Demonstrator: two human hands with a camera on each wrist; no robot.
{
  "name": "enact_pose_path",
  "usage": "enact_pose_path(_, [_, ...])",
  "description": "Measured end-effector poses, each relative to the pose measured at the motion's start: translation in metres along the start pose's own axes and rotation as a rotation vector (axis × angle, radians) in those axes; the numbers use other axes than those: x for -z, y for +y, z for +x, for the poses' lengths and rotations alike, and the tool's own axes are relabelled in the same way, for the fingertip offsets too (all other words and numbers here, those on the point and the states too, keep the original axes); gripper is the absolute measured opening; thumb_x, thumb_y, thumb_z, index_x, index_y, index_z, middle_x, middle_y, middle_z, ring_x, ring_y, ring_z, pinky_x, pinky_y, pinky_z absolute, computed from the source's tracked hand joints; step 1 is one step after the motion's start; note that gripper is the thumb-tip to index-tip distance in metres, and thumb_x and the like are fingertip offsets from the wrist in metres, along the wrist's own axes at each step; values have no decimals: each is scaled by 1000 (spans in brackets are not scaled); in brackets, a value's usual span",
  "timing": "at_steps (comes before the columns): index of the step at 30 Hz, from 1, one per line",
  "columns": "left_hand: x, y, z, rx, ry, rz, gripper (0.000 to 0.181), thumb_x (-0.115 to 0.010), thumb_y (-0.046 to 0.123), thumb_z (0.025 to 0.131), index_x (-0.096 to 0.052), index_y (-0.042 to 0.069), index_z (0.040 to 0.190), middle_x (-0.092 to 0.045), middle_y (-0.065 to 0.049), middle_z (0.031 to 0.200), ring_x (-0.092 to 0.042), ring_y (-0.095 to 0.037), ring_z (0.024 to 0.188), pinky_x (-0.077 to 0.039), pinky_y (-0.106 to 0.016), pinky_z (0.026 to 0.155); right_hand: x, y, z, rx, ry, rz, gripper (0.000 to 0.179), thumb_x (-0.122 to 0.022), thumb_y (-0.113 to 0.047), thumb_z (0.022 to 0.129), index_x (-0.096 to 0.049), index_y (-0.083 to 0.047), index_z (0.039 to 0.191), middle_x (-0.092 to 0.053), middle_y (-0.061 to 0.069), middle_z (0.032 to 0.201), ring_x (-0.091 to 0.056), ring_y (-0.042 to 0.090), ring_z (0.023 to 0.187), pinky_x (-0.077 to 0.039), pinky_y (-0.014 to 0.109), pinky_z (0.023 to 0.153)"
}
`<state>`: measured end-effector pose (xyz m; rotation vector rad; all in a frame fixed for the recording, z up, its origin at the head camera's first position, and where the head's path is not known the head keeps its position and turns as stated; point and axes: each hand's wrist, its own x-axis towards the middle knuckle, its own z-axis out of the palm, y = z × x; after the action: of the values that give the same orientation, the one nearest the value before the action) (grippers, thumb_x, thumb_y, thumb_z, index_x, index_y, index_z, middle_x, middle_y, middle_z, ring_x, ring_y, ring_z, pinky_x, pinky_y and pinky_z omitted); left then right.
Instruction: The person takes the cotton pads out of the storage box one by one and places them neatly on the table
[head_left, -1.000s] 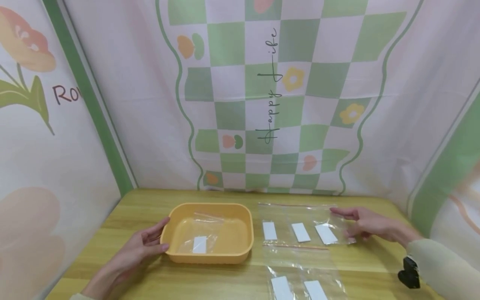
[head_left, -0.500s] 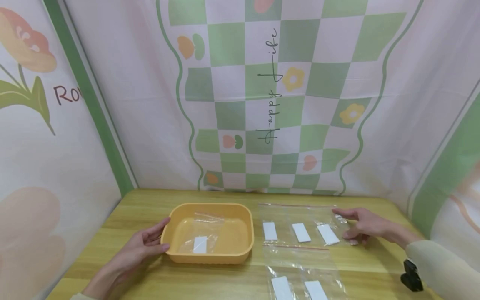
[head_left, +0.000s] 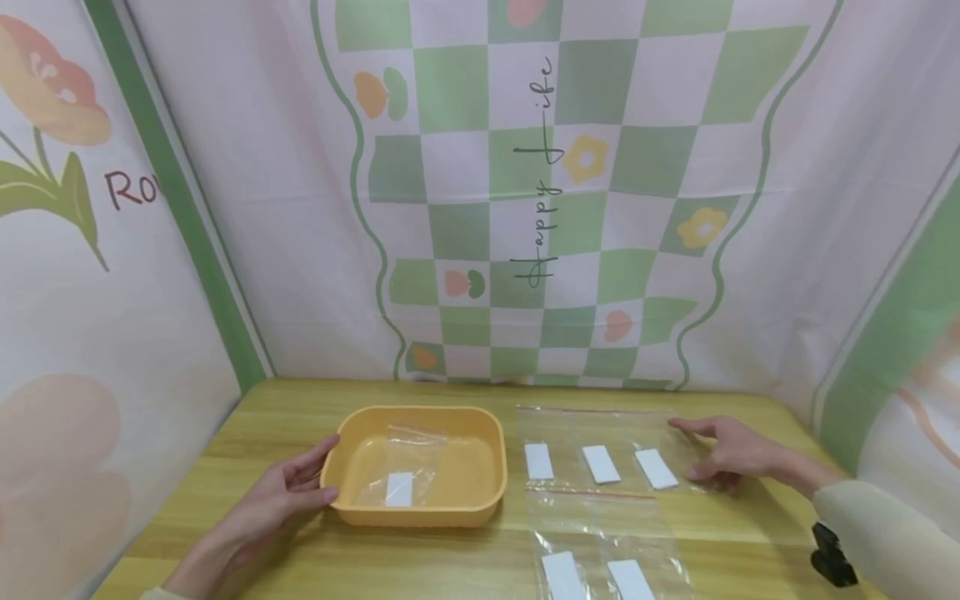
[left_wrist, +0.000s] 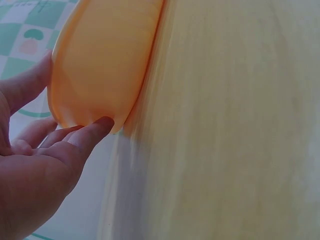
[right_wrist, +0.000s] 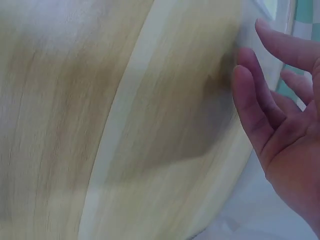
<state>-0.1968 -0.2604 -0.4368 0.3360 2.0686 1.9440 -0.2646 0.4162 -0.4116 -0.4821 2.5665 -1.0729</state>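
My left hand [head_left: 281,500] grips the left end of a yellow plastic basin [head_left: 491,500], fingers and thumb spread on its outer wall. In the left wrist view, the fingertips press on the basin [left_wrist: 105,60] too. Inside it lies a clear zip bag [head_left: 416,446] with a white card [head_left: 399,489]. My right hand [head_left: 731,454] lies at the right end of a row of clear zip bags, its index finger extended toward the top corner of the rightmost bag [head_left: 651,433]. That bag shows a white card [head_left: 656,468]. The right wrist view shows the fingers [right_wrist: 252,107] loosely bent, gripping nothing.
Left of that bag, two more bags with white cards [head_left: 538,461] lie in line. A nearer row of bags with cards [head_left: 562,575] is cut off by the lower frame edge. Behind the wooden table [head_left: 285,408] hangs a patterned curtain [head_left: 525,208].
My right hand has slipped slightly right along the rightmost bag and loosened; the bag has flattened, its card shifted a little right. My left hand and the basin stay put.
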Motion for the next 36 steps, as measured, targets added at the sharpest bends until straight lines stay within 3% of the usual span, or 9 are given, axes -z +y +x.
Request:
enact_pose_path(4, [0, 0, 1, 2, 9, -11, 88, -73, 4, 97, -17, -2, 165, -12, -28, 169, -26, -49, 151, -46, -27, 110, 0, -10, -1, -4, 80, -94, 86, -85, -10, 84, -40, 15, 152, -55, 7, 54, -51, 14, 43, -52, 33, 38])
enact_pose_path(7, [1, -2, 1, 5, 13, -17, 91, -76, 5, 95, -17, -3, 165, -12, -28, 169, -26, -49, 151, -45, -28, 110, -5, -35, 1, 23, 133, -174, 69, -81, -10, 88, -51, 14, 145, -69, 18, 73, -51, 15, 42, -50, 32, 37])
enact_pose_path(11, [2, -4, 0, 1, 9, -14, 94, -77, 7, 94, -17, -3, 165, -11, -27, 169, -26, -49, 150, -45, -28, 111, -23, -93, 14, 93, 172, -232, 49, -78, -9, 91, -64, 13, 132, -76, 22, 107, -61, 24, 47, -56, 36, 41])
enact_pose_path(16, [1, -5, 1, -1, 6, -9, 94, -78, 7, 94, -17, -2, 165, -12, -27, 169, -26, -50, 150, -45, -28, 111, -57, -165, 41, 197, 144, -200, 37, -79, -10, 91, -72, 10, 121, -77, 10, 92, -64, 22, 50, -60, 35, 46])
enact_pose_path(21, [0, -4, 2, 2, 4, -14, 93, -78, 8, 94, -17, -2, 165, -12, -27, 169, -26, -49, 150, -45, -28, 111, -94, -213, 73, 310, 84, -227, 33, -82, -15, 90, -76, 5, 116, -76, 1, 83, -65, 11, 55, -58, 27, 49])
enact_pose_path(25, [0, -3, 1, 9, 12, -15, 91, -76, 6, 96, -17, -1, 166, -12, -27, 170, -26, -49, 150, -45, -28, 110, -125, -237, 100, 389, 31, -245, 34, -84, -16, 88, -77, 4, 114, -73, -5, 78, -62, 6, 57, -56, 23, 54])
enact_pose_path(30, [1, -2, 0, 14, 22, -8, 87, -73, 3, 97, -19, 0, 166, -13, -27, 170, -27, -49, 150, -46, -27, 110, -160, -257, 127, 407, -5, -256, 34, -87, -16, 85, -78, 4, 112, -70, -7, 74, -59, 4, 59, -54, 22, 58])
enact_pose_path(36, [0, -1, 0, 15, 26, -10, 88, -73, 2, 97, -18, -1, 166, -13, -27, 170, -26, -49, 150, -45, -27, 110, -191, -264, 150, 379, -45, -360, 38, -91, -19, 81, -80, 3, 109, -70, -6, 67, -60, 3, 61, -57, 23, 71])
